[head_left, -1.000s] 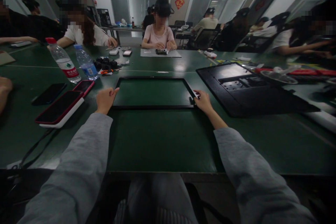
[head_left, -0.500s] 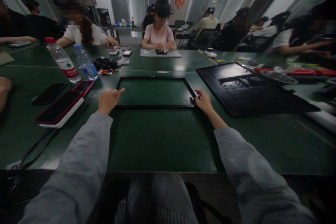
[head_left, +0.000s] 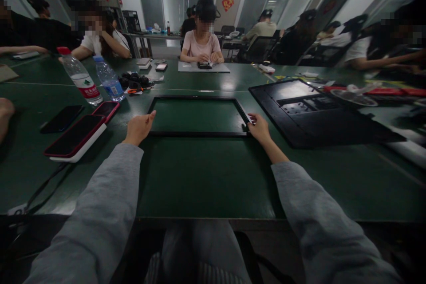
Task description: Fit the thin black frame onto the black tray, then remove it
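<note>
A thin black rectangular frame [head_left: 199, 134], like a monitor bezel, is in front of me with the green tabletop showing through its opening. My left hand [head_left: 137, 128] is closed at its left side, thumb over the bar and fingers curled outside. On the opposite side my right hand [head_left: 259, 128] pinches the right bar between thumb and fingers, near the lower right corner. To the right of that hand lies a large black panel [head_left: 322, 126] with a recessed section, like a monitor's back cover.
Left of the frame stand a red-capped water bottle [head_left: 81, 80] and a blue-capped bottle [head_left: 109, 82]. Nearer are a red-edged phone [head_left: 76, 135] and a black phone [head_left: 62, 118]. A co-worker [head_left: 202, 44] sits across the green table [head_left: 206, 177].
My left hand has turned slightly inward, its thumb more upright by the frame. The frame has shifted very slightly to the right. A co-worker at the left has raised a hand toward the head.
</note>
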`<state>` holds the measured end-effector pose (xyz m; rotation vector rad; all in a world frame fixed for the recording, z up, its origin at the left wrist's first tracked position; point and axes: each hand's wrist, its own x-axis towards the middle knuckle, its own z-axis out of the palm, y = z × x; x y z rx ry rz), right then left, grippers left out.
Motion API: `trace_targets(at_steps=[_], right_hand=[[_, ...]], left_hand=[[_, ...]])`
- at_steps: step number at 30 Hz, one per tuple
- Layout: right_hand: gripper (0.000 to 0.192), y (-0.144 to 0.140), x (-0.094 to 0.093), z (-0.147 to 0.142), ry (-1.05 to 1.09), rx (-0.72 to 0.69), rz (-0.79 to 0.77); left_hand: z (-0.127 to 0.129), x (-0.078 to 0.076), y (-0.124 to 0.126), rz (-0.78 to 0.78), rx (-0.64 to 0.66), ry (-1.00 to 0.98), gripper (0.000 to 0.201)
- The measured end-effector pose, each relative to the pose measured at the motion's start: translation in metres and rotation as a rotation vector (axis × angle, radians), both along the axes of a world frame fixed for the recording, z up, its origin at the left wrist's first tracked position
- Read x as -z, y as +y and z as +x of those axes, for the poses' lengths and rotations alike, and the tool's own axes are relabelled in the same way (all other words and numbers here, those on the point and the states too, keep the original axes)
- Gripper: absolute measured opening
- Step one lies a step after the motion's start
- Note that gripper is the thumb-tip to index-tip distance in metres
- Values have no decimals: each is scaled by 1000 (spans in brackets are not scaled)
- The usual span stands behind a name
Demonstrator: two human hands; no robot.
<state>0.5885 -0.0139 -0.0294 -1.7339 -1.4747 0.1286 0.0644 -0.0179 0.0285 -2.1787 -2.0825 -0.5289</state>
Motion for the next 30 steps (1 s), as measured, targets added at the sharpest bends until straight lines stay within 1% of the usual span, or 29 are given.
trace_targets(at_steps=[7, 12, 16, 18, 20, 23, 26, 28, 30], right_hand=[[55, 2, 3, 2, -14, 5, -3], [55, 0, 1, 1, -5, 3, 5], [55, -2, 0, -1, 19, 25, 10], [55, -3, 0, -1, 44, 36, 19], [54, -3, 0, -1, 65, 47, 27], [52, -3, 0, -1, 87, 64, 32], [51, -3, 0, -1, 110, 74, 36], [50, -3, 0, -1, 126, 76, 38], [49, -3, 0, -1, 135, 74, 39]], left_hand=[[-2, 6, 5, -22, 5, 2, 73], [-1, 4, 3, -17, 8, -29, 66], [2, 3, 0, -14, 31, 13, 62], [3, 2, -1, -8, 49, 18, 59], [4, 0, -2, -5, 78, -17, 52], [6, -3, -5, 16, 158, -108, 36], [6, -5, -7, 35, 225, -129, 31], [6, -5, -7, 51, 207, -97, 32], [7, -5, -6, 74, 155, -62, 41]])
